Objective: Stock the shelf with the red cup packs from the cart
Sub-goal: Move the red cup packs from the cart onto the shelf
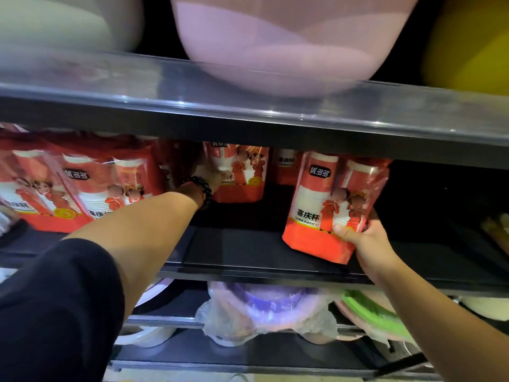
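Observation:
A red cup pack (327,205) stands upright on the dark middle shelf (248,252), right of centre. My right hand (363,238) grips its lower right corner, thumb across the front. My left hand (209,175), with a black bead bracelet on the wrist, reaches deep into the shelf and touches another red pack (242,172) standing further back; its fingers are mostly hidden. Several more red packs (68,183) fill the shelf's left side. The cart is out of view.
The upper shelf edge (248,111) overhangs the packs, with a pink basin (275,45) and a white basin (68,20) on top. Below the middle shelf lie bagged plastic basins (264,310) and a green one (369,312). The shelf's right end is dark.

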